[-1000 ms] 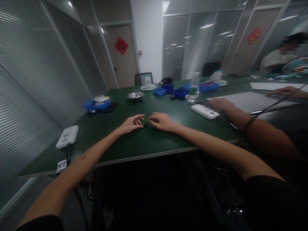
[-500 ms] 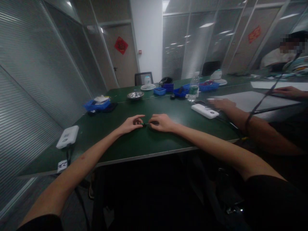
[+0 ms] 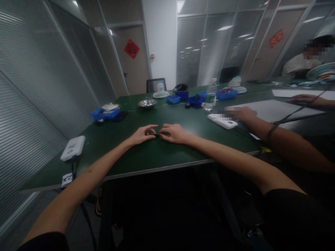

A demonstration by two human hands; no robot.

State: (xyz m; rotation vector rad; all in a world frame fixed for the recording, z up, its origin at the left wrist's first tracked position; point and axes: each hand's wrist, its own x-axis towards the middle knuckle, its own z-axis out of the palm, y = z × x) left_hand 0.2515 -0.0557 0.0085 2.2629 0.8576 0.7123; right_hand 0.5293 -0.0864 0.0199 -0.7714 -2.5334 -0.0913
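Small dark part (image 3: 157, 134) (both hands) on green table (image 3: 146, 157)

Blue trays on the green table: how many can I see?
4, maybe more hidden. One blue tray sits far left by the wall, a small one near the steel bowl, one beside the bottle, one behind it.

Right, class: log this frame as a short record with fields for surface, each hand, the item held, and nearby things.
surface: green table
left hand: fingertips pinched on the small dark part
right hand: pinching the same part from the other side
small dark part: too small to identify
near left: white device at the table edge
far side: metal bowl, blue bins, water bottle
right: another person's arm beside a white power bank
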